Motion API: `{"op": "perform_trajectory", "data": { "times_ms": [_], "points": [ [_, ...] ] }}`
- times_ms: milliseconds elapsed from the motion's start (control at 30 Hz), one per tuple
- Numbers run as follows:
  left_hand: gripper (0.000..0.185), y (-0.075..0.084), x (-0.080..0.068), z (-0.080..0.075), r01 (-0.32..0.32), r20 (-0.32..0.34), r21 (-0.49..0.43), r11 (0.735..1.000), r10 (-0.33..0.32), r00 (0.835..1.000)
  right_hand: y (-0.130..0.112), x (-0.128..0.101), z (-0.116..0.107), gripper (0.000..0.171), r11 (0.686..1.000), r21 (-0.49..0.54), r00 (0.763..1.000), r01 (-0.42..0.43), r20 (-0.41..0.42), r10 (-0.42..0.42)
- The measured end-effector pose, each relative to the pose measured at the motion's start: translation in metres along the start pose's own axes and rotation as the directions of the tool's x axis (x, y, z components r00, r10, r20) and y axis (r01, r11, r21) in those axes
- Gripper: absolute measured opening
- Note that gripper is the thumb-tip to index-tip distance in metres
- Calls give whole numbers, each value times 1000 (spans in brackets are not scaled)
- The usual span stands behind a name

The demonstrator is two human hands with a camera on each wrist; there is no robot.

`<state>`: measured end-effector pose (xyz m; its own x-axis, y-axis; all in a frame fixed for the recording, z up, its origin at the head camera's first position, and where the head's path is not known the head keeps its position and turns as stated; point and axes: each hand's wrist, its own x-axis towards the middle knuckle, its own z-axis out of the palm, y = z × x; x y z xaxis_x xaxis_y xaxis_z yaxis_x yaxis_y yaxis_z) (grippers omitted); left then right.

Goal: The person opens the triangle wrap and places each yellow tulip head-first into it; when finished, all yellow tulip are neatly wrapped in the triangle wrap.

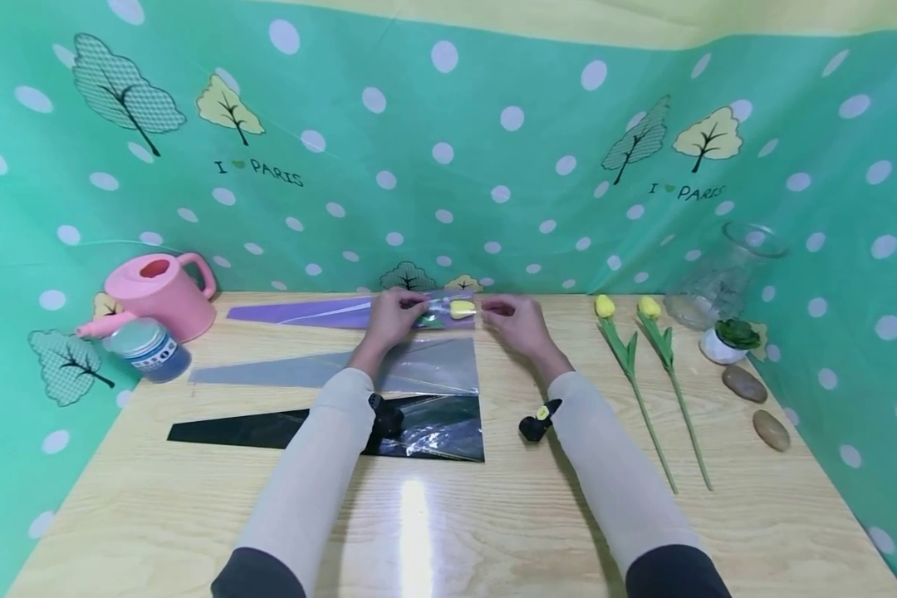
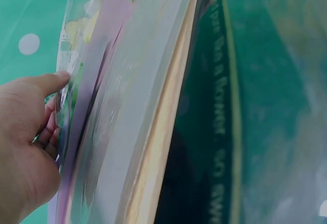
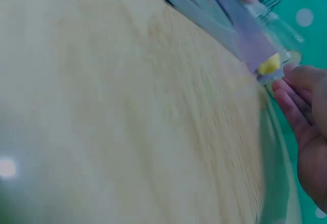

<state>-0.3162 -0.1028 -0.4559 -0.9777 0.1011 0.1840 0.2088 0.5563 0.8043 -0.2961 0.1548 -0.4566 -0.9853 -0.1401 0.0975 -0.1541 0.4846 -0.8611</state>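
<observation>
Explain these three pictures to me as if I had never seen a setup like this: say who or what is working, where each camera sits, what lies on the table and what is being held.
No machine here: a person works with two bare hands. The wide picture comes from a camera on the head, looking down; the two blurry close-ups come from cameras on each wrist.

At the far edge of the wooden table, the left hand grips a purple wrapping sleeve with a yellow tulip inside its wide end. The right hand touches that end with its fingertips.

Nearer lie a grey sleeve and a black sleeve. To the left stand a pink watering can and a jar. To the right lie two more tulips, a glass vase, a small potted succulent and two stones.
</observation>
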Motion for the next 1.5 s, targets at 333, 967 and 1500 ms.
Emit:
{"op": "perform_trajectory", "data": {
  "times_ms": [333, 967, 1500],
  "points": [
    [20, 0, 3, 0, -1, 21, 18, 1000, 0, 1000, -5, -51, -3, 30, 995, -47, 993, 90, 82, -86],
    [22, 1, 2, -3, 30, 40, 29, 999, -31, 999, -2, -63, 28, 17, 959, -195, 977, 206, 98, -190],
    [28, 21, -59, -27, -40, 130, -146, 988, 59, 990, -6, -68, 24, 9, 982, -102, 986, 160, 51, -156]
  ]
}}
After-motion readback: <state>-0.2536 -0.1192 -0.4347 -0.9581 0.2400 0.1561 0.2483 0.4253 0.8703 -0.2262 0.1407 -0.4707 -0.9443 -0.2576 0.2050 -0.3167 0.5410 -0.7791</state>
